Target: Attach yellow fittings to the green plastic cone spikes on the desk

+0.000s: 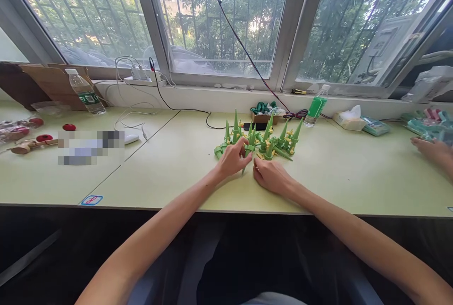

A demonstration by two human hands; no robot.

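Observation:
A cluster of green plant watering spikes (235, 128) with small yellow valves stands and lies on the table in front of me. My left hand (231, 159) is closed around one green watering spike (250, 148), its pointed end angled down toward the tabletop. Just right of it, my right hand (272, 175) rests low by the table with its fingers curled together. Whatever those fingertips pinch, if anything, is hidden. Nearest to that hand is an upright watering spike (269, 151), with another spike (284, 154) lying on its side.
Behind the cluster are a small box (261, 118), a dark phone-like object (255, 126) and a water bottle (316, 106). Tissues (350, 118) sit to the right, near another person's hand (433, 151). At left are a second bottle (86, 92), cables and red-and-wood toys (35, 144).

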